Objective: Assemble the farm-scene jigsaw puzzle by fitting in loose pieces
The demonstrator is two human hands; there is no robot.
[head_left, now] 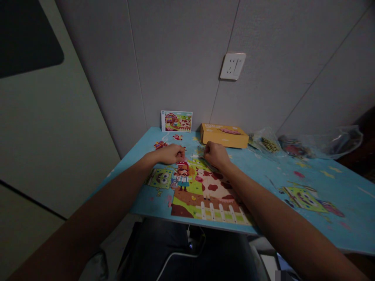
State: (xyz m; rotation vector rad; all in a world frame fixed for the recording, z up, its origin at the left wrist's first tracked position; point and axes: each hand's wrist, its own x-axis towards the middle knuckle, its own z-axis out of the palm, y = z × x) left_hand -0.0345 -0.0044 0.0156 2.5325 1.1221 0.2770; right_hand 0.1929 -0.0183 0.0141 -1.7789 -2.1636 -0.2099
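A partly built farm jigsaw (pixel 205 195) with a girl, a cow and a white fence lies on the blue cartoon-printed table (pixel 322 187). My left hand (pixel 170 153) rests at the puzzle's upper left edge, fingers curled and pinched on a small puzzle piece (pixel 181 159). Just to its right, my right hand (pixel 215 154) is closed in a loose fist at the puzzle's top edge; what it holds, if anything, is hidden. Loose pieces (pixel 160 144) lie beyond my left hand.
A reference picture card (pixel 176 121) leans on the wall. A yellow box (pixel 224 135) sits behind my right hand. Clear plastic bags (pixel 307 146) with pieces lie at the back right. A wall socket (pixel 233 66) is above. The table's near edge is close to my lap.
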